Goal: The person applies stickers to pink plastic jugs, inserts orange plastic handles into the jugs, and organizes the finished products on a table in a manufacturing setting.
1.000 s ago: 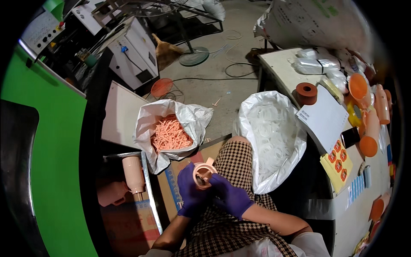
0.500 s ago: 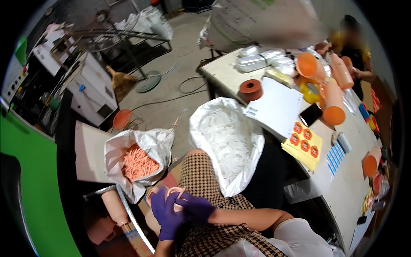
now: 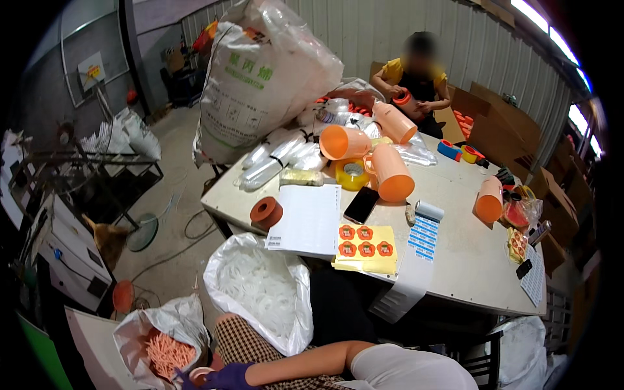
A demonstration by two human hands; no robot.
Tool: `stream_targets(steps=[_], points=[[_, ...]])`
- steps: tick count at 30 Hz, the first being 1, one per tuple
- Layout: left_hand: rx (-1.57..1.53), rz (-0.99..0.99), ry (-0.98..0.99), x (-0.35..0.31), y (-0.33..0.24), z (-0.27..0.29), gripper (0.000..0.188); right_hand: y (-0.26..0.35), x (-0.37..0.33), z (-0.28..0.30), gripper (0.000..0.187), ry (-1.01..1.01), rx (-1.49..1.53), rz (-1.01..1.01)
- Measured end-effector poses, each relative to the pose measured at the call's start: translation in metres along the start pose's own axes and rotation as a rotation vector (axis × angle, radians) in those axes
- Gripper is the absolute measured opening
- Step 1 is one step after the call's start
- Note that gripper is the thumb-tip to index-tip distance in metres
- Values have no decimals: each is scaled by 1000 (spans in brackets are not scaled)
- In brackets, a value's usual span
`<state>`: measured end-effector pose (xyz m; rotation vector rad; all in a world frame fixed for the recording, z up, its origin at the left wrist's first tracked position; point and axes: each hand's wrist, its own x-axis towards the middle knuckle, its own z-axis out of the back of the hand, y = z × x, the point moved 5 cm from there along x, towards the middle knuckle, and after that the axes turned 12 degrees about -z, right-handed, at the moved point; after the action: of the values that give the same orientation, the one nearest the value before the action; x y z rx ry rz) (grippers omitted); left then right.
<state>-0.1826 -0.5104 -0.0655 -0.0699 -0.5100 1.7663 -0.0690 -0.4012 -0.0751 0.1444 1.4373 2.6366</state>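
Observation:
At the lower edge, my right hand [image 3: 229,378] in a purple glove is closed on a round, hollow, peach-coloured plastic piece [image 3: 201,375]. Only a sliver of my left hand [image 3: 184,379], gloved in purple too, shows at the piece's other side; its fingers are mostly cut off by the picture's edge. Close by, a white sack [image 3: 133,338] holds many thin peach-coloured plastic parts [image 3: 168,354]. A second white sack [image 3: 300,312], full of translucent white rings [image 3: 257,283], stands between my checked lap and the table.
The table [image 3: 465,260] bears peach jugs [image 3: 392,172], a phone [image 3: 361,205], brown tape [image 3: 266,212], white paper [image 3: 304,221], a sticker sheet [image 3: 367,260] and bagged goods. A big sack [image 3: 253,84] rises at its far left. Across it, a person [image 3: 416,81] holds an orange-rimmed container. A cable [image 3: 169,260] crosses the floor.
The view has swung up and to the right, so my hands and both small sacks sit lower in it. The left hand has mostly left the picture; the person opposite shows more fully.

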Motion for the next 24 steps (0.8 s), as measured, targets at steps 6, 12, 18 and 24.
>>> stream_targets(steps=[6,12,18,24], points=[[-46,-55,-613,72,106,92,102,19,16,93,44,-455,-176,277],[-134,17,-951,63,122,133,105,-63,-92,190,20,-279,-896,-757],[-697,271,-697,22,46,92,118,-163,-131,174,17,-489,-628,-872],[-169,-115,-279,18,-44,42,101,-139,-130,205,15,-1032,-228,-453]])
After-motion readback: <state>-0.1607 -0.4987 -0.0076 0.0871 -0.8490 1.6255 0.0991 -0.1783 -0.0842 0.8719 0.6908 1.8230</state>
